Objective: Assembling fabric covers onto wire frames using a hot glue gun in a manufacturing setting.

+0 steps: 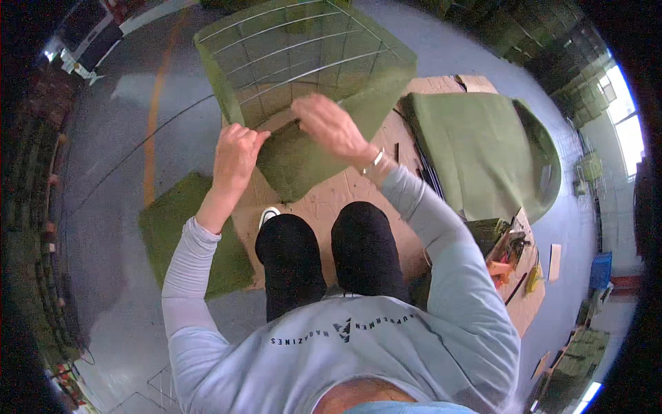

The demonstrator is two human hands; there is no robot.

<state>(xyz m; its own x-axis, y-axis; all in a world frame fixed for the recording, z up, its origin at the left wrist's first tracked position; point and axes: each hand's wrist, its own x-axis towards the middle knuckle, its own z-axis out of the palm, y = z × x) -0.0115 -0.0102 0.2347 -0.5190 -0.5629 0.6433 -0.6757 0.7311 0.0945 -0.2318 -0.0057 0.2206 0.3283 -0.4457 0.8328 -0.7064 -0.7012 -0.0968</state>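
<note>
A wire frame (303,69) with green mesh cloth (376,103) over its sides stands in front of my knees. My left hand (238,152) is closed at the cloth's near left edge, thumb and forefinger pinched together. Just right of it, my right hand (327,124) hovers over the frame's near edge with its fingers curled. That hand is slightly blurred, and whatever its fingers hold is hidden. A loose flap of the cloth (286,169) hangs below both hands, down toward the cardboard (310,214).
A second green cloth-covered piece (476,152) lies at the right. Beside my right arm sit hand tools with orange handles (500,269) and a yellow tool (534,278). A flat green sheet (193,234) lies on the grey floor at the left. Dark thin strips (427,169) rest on the cardboard.
</note>
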